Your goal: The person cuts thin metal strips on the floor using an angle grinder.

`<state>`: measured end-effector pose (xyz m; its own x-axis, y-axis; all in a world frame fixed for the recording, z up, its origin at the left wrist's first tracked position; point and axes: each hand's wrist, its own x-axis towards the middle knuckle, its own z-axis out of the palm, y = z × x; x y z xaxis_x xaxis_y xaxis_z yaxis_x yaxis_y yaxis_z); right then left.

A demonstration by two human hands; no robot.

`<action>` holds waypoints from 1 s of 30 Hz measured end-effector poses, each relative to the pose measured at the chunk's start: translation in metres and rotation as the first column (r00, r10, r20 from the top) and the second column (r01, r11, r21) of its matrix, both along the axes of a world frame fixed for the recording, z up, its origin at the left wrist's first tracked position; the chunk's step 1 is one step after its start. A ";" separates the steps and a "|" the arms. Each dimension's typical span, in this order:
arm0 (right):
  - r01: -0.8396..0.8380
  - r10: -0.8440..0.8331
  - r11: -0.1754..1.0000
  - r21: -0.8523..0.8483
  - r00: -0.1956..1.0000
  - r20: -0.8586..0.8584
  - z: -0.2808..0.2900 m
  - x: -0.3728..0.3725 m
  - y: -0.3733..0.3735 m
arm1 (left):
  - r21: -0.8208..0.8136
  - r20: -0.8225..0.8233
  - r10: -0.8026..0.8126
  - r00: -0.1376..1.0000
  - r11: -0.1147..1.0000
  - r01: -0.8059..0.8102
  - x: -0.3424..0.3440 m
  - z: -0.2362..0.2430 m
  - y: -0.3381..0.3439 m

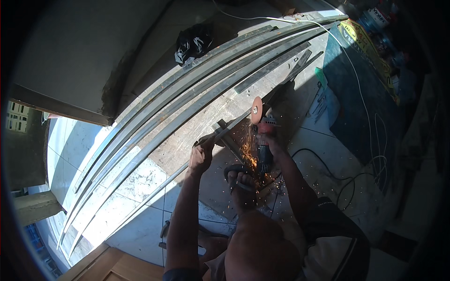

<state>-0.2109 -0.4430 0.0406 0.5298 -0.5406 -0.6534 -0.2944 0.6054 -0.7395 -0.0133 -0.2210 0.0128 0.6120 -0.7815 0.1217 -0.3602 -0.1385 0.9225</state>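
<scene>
My right hand (269, 142) is wrapped round the body of a red and black angle grinder (264, 157). Its reddish-brown disc (257, 110) meets a long thin metal bar (175, 176) near the middle of the view. Orange sparks (248, 152) spray from the contact down toward my sandalled foot (241, 180). Left of the grinder, my left hand (201, 157) is closed round the same bar, which slants from lower left to upper right. A short metal piece (229, 143) lies under the bar beside my left hand; how they touch is hard to make out.
Several long metal bars (187, 105) lie across the tiled floor beyond my hands. A black plastic bag (194, 44) sits behind them. The grinder's black cord (323, 164) loops to the right, near a white cable (356, 75) and a dark sheet (351, 93). A wooden panel (126, 267) stands lower left.
</scene>
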 end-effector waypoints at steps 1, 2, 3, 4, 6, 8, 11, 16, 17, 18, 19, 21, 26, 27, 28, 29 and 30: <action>-0.020 0.020 0.997 -0.077 1.000 0.008 0.000 -0.001 -0.001 | -0.003 -0.014 -0.001 1.000 1.000 0.001 0.000 0.000 -0.001; -0.021 0.022 0.997 -0.077 1.000 0.006 0.005 0.000 0.002 | -0.003 -0.016 0.001 1.000 1.000 -0.001 -0.001 -0.001 -0.001; -0.018 0.019 0.996 -0.091 1.000 0.008 0.015 0.005 0.010 | 0.024 -0.017 0.005 1.000 1.000 -0.005 0.000 -0.001 0.002; -0.015 0.017 0.994 -0.105 1.000 0.010 0.021 0.009 0.016 | 0.052 -0.017 0.010 1.000 0.999 -0.009 0.002 0.000 0.005; -0.022 0.023 0.999 -0.031 0.999 0.040 0.013 0.006 0.011 | 0.030 -0.012 0.013 1.000 0.999 -0.012 0.002 -0.004 0.004; -0.030 0.027 0.999 0.043 0.997 0.068 0.008 0.004 0.007 | 0.008 -0.011 0.015 1.000 1.000 -0.015 0.000 -0.004 0.002; -0.033 0.033 0.994 -0.106 0.999 0.004 0.006 0.003 0.006 | 0.026 -0.013 0.019 1.000 0.999 -0.019 0.000 -0.002 0.001; -0.020 0.020 0.998 -0.061 1.000 0.003 0.003 0.000 0.003 | 0.050 -0.031 0.014 0.999 0.999 -0.012 -0.002 0.002 0.000; -0.024 0.024 0.998 -0.059 1.000 0.006 0.005 0.003 0.005 | 0.053 -0.028 0.018 0.999 0.998 -0.016 -0.001 0.002 0.001; -0.026 0.026 0.996 -0.082 1.000 0.001 0.007 0.005 0.007 | 0.048 -0.014 0.023 1.000 0.999 -0.022 0.000 0.002 0.003; -0.029 0.028 0.994 -0.106 1.000 -0.004 0.009 0.007 0.009 | 0.043 0.001 0.028 1.000 0.999 -0.028 0.001 0.002 0.004; -0.017 0.018 0.994 -0.107 1.000 0.010 -0.001 0.002 0.002 | 0.047 -0.010 0.024 1.000 0.999 -0.024 -0.001 0.003 0.001; -0.052 0.052 0.999 -0.016 0.999 -0.012 -0.003 0.003 0.002 | 0.054 0.016 0.033 0.999 0.998 -0.033 -0.001 0.000 0.003; -0.013 0.012 0.999 -0.039 1.000 -0.010 -0.007 0.003 0.001 | 0.056 0.010 0.029 1.000 0.998 -0.030 -0.002 -0.001 0.001; 0.026 -0.027 0.998 -0.062 1.000 -0.006 -0.011 0.001 -0.001 | 0.058 0.003 0.026 1.000 0.998 -0.026 -0.004 -0.001 -0.001; 0.021 -0.021 0.998 -0.059 1.000 -0.004 -0.009 0.004 0.001 | 0.061 0.006 0.032 0.999 0.998 -0.032 -0.003 -0.001 0.001; 0.014 -0.013 0.997 -0.073 1.000 0.009 -0.006 0.005 0.002 | 0.090 0.012 0.036 0.999 0.995 -0.037 -0.002 -0.001 0.003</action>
<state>-0.2058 -0.4406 0.0345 0.5280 -0.5937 -0.6073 -0.2798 0.5536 -0.7844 -0.0152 -0.2176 0.0113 0.6397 -0.7665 0.0576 -0.3624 -0.2346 0.9020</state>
